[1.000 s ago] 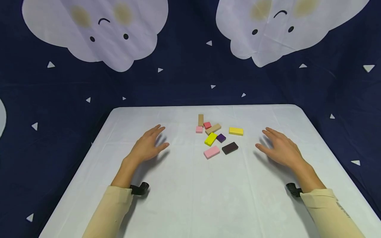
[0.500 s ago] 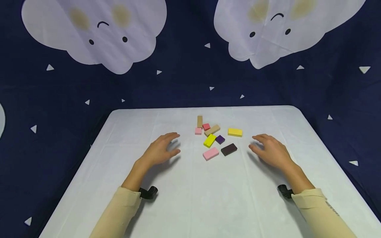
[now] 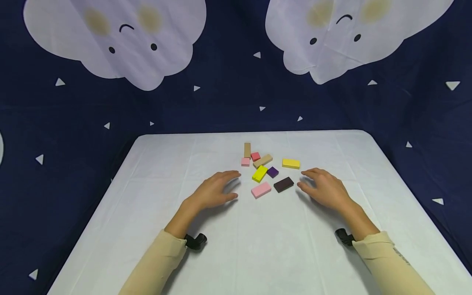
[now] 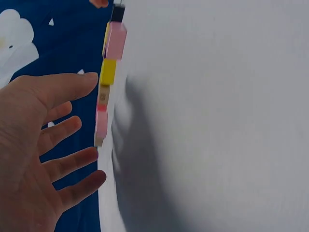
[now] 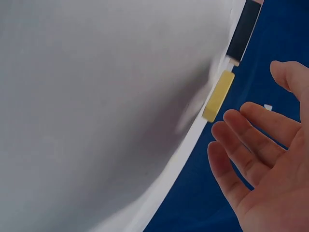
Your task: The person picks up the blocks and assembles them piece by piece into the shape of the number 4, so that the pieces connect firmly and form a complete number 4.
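Left hand: fingers spread, above white table, left of blocks
Right hand: fingers loosely spread, right of dark brown block
Long pink block: nearest block, between hands, just left of dark brown
Bright yellow block: behind pink, purple block right
Other yellow block: farther right, apart
Far left: small pink block, red block

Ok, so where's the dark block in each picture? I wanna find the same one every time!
Head: the dark block, right of the middle, beside the big pink block.
Left wrist: the dark block, by the top edge, left of centre, just above the big pink block.
Right wrist: the dark block, by the top edge, right of centre, above a yellow block.
Shared landmark: the white table, in all three views.
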A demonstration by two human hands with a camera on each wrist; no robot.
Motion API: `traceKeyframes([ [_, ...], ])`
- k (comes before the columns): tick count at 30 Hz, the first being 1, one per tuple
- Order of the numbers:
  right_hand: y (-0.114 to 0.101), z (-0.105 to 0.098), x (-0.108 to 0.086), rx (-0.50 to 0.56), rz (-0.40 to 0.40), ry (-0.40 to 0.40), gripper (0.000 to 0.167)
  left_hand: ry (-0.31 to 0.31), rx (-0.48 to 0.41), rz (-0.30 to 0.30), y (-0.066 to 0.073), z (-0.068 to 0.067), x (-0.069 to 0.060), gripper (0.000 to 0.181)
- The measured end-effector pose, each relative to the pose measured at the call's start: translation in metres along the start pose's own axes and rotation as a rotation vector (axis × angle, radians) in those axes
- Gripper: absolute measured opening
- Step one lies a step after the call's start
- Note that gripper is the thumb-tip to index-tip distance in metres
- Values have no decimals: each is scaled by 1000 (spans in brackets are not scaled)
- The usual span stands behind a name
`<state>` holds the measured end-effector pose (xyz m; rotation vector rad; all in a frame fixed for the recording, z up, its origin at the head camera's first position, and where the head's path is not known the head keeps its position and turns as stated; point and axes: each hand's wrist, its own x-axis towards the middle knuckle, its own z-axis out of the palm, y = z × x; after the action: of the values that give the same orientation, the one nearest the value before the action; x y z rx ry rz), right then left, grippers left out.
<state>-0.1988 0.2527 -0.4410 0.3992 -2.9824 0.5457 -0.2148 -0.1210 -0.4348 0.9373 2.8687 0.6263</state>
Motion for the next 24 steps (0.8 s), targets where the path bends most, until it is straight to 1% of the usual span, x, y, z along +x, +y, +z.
traceKeyframes([
  [7,-10,6,3,-6,-29,-8,55,-23,11,83,9,12,11,65],
  [12,-16,9,5,-23,-57,-5,53,-42,0,117,17,17,18,66],
  [19,-21,11,7,-46,-63,3,52,-84,0,130,27,21,28,64],
  [24,-23,14,9,-55,-65,2,53,-92,11,180,31,23,35,62],
])
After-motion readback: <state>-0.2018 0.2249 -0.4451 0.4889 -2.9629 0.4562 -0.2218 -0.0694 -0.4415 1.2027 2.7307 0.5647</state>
